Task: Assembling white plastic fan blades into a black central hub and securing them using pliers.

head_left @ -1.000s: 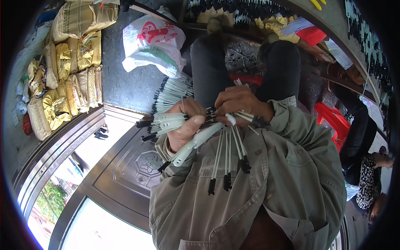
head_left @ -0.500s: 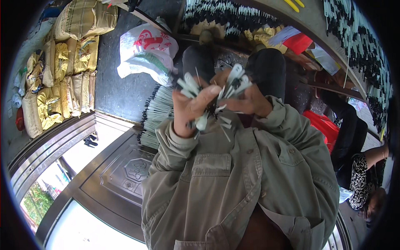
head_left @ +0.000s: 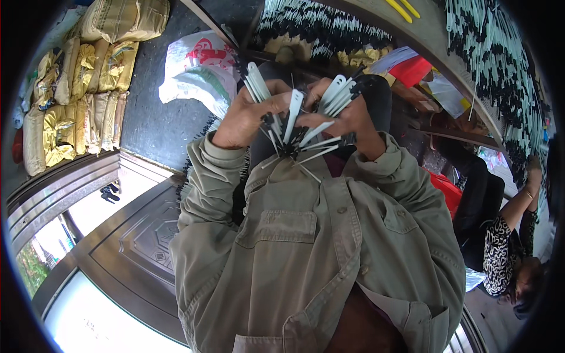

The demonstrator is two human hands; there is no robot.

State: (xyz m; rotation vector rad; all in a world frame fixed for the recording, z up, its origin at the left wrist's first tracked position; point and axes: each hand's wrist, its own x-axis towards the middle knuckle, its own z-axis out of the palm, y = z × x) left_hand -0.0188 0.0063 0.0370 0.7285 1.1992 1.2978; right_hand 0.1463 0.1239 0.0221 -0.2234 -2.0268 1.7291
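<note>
My left hand point(head_left: 240, 120) is closed around a bundle of slim white strips point(head_left: 256, 83) with rounded, holed ends. My right hand point(head_left: 356, 122) grips a second bundle of the same strips point(head_left: 336, 95), some with black ends showing. The hands face each other in front of my chest, a small gap between them. In that gap a single white strip point(head_left: 292, 112) stands up by the left thumb. Several more strips point(head_left: 321, 146) splay out below the hands, their dark ends bunched together. The fingertips are partly hidden behind the strips.
Packed yellow-brown sacks point(head_left: 85, 123) are piled at left; a white plastic bag point(head_left: 200, 65) lies on the dark floor. Rows of similar strips point(head_left: 326, 26) fill the far side, and more hang along a tabletop edge point(head_left: 438, 53). At right another person's arm point(head_left: 521, 203) reaches toward them.
Both hands have moved slightly upward in the picture and the left one leftward. The strips between them now spread wider. The person at right has raised an arm to the hanging strips.
</note>
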